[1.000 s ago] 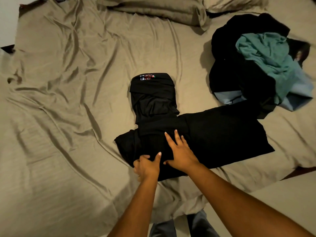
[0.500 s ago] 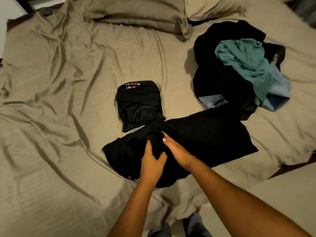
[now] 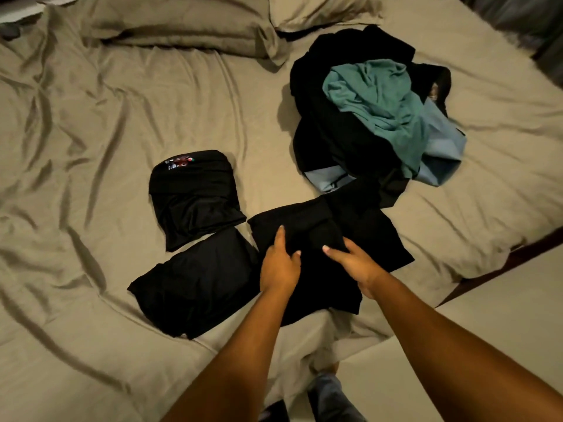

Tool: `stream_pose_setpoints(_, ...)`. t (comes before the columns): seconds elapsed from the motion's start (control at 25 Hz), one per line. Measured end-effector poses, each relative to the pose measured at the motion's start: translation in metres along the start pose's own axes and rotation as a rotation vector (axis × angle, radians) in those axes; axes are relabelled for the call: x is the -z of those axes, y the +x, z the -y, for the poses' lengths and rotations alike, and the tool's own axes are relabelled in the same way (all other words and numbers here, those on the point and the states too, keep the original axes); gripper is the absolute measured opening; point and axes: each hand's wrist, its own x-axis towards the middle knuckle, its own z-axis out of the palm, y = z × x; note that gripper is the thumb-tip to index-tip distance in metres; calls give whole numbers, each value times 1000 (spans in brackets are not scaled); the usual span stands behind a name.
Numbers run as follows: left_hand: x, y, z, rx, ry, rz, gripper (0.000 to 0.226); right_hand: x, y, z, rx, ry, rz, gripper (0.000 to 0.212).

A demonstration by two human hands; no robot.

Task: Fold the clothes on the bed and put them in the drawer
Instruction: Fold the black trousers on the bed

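A black garment [image 3: 198, 281] lies across the near edge of the bed [image 3: 91, 117], and its right part [image 3: 374, 233] is doubled over into a thicker fold. My left hand [image 3: 278, 263] rests flat on that fold with its forefinger straight. My right hand [image 3: 353, 263] grips the fold, thumb on top and the other fingers tucked under the cloth. Just beyond lies a folded black garment [image 3: 195, 196] with a small coloured print at its far end. A loose pile of black, teal and light blue clothes [image 3: 374, 111] sits at the back right. No drawer is in view.
Two pillows [image 3: 182, 22] lie along the head of the bed. The dark wooden bed frame [image 3: 502, 263] and pale floor [image 3: 502, 315] show at the lower right. My legs [image 3: 329, 394] stand against the bed's near edge.
The black garment's right part has been doubled over under my hands. My right hand went from lying flat to gripping the fold. The view shifted right.
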Motion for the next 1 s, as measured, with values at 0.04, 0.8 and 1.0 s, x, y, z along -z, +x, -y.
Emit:
stream_pose_setpoints(0.04, -4, 3, 4, 103, 25, -62, 77, 2, 5, -4, 37, -101, -58, 59)
stream_pose_setpoints(0.8, -36, -7, 36, 549, -699, 24, 60, -46, -4, -52, 514, -1305, -73, 118)
stream_pose_setpoints(1.0, -10, 1, 35, 270, -100, -90, 47, -60, 8, -54, 600, -1449, -54, 89)
